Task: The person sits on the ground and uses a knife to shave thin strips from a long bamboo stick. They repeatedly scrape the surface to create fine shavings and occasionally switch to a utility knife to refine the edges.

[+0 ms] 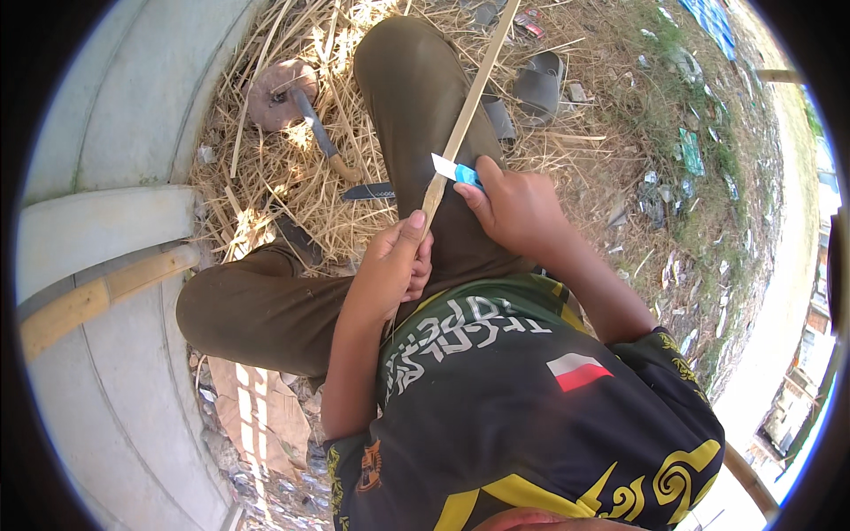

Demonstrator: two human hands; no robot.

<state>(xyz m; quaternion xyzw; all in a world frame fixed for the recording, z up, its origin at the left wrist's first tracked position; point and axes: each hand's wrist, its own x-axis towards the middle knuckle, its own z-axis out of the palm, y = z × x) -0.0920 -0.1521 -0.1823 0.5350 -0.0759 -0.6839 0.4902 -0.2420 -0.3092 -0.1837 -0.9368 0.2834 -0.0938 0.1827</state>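
One long pale strip [479, 84] slants over the raised brown trouser leg [412, 88], its near end pinched between thumb and fingers of the left hand [398, 265]. Right hand [524, 205] is closed around the blue handle of a cutter knife [467, 177], whose light blade lies across the strip just beyond the left hand. Farther out: straw-like shavings [341, 66] over the ground, a wooden-handled blade [320, 137] beside a round brown block [270, 97], a dark blade [367, 191] near the leg, and a grey sandal [538, 88] on the right.
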